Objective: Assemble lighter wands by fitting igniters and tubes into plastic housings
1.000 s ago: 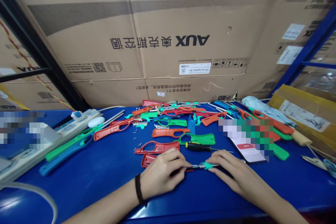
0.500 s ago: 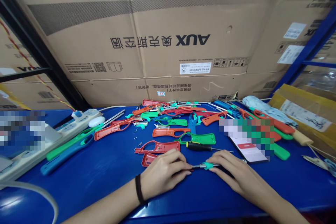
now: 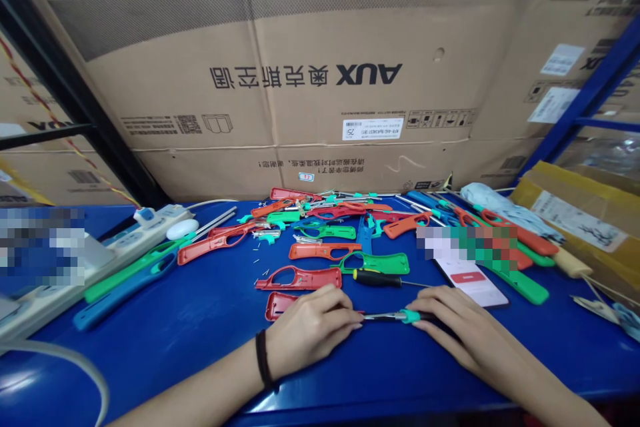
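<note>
My left hand rests on the blue table with its fingers pinched on the left end of a thin metal rod. A small teal plastic piece sits on that rod. My right hand is closed over the rod's right end, its fingertips at the teal piece. A red plastic handle shell lies partly under my left hand. Just behind the hands lie a black-handled screwdriver and another red shell.
Red, green and blue handle shells and metal rods are scattered across the table's middle and back. A white power strip lies at the left, a phone at the right. Large cardboard boxes wall the back.
The teal piece has slid a little to the right along the rod with my right hand's fingertips. My left hand has stayed in place.
</note>
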Demonstrator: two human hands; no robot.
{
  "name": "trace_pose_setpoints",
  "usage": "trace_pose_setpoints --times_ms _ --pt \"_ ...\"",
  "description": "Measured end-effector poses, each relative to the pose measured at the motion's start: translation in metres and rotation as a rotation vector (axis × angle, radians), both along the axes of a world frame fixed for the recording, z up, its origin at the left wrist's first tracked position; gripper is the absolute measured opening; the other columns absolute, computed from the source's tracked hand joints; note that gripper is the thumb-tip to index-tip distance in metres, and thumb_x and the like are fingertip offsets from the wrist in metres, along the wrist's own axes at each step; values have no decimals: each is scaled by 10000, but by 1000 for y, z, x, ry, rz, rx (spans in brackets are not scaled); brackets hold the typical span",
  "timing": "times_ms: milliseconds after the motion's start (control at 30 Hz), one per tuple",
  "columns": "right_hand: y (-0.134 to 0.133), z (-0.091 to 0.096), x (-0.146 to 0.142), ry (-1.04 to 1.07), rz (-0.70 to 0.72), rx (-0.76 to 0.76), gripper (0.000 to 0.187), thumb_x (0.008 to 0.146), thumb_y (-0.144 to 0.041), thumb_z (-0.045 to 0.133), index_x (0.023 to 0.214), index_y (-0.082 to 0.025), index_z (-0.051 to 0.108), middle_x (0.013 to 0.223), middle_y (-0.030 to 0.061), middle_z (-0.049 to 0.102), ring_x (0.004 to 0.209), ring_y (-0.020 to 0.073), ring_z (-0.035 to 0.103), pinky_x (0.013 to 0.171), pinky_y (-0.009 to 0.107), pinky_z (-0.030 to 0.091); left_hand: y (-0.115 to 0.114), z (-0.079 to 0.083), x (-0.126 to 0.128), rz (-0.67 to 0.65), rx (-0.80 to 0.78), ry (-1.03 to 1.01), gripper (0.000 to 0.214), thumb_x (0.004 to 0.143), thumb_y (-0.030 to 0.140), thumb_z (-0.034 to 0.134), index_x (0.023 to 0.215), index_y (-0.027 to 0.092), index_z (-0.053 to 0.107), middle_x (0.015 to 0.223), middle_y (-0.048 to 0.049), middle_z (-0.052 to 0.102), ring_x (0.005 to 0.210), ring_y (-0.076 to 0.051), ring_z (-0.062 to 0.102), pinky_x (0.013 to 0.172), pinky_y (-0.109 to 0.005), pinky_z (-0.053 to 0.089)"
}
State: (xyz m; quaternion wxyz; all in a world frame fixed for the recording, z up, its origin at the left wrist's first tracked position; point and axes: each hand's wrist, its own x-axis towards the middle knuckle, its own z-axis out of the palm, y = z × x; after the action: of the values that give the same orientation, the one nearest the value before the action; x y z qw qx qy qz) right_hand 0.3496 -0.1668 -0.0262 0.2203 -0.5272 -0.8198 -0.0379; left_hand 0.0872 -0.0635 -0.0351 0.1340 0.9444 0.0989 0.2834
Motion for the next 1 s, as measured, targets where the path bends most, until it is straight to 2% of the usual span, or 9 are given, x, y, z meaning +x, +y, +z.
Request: trace_pose_setpoints --times_ms 233,400,467,567,667,833,1000 --pt "2 -4 -5 12 -3 -58 182 931 -321 495 1054 -262 615 1012 39 674 992 202 630 847 331 515 -1 2 1 3 -23 12 201 951 185 463 1008 152 653 898 -70 636 782 -139 591 690 -223 521" --pt "1 -4 -10 12 -41 -95 285 886 -353 566 1166 -296 575 1101 57 633 1057 232 597 896 391 491 -1 5 2 12 -26 41 204 943 176 463 1010 156 654 888 -69 628 778 -147 585 682 -226 516" --pt "2 -2 -15 13 -27 -131 260 898 -328 550 1155 -302 574 1106 57 624 1063 232 590 898 400 488 -1 5 2 12 -30 41 203 942 174 465 1018 157 653 889 -69 628 777 -148 583 680 -226 513" --pt "5 1 -22 51 -23 -171 169 909 -269 520 1062 -270 592 1048 52 634 1029 217 602 874 369 500 -1 6 2 11 -35 32 195 937 165 471 1013 154 650 888 -70 632 776 -150 579 683 -229 509" --pt "7 3 -28 89 -9 -149 140 908 -228 502 1020 -247 585 1001 48 645 983 201 621 854 335 512 -1 5 3 13 -36 33 188 935 164 472 995 158 651 880 -66 633 775 -150 581 690 -234 507" --pt "14 2 -40 45 45 -91 153 918 -211 468 1015 -231 586 973 49 642 897 191 647 770 301 536 0 4 3 25 -43 32 181 933 164 477 977 161 653 877 -62 634 782 -149 586 702 -231 507" --pt "21 -2 -51 -7 55 -147 180 953 -253 425 1055 -220 570 1009 62 615 869 197 650 704 298 549 1 -1 4 25 -70 -1 163 932 161 492 971 162 650 888 -57 651 805 -149 593 726 -231 505"
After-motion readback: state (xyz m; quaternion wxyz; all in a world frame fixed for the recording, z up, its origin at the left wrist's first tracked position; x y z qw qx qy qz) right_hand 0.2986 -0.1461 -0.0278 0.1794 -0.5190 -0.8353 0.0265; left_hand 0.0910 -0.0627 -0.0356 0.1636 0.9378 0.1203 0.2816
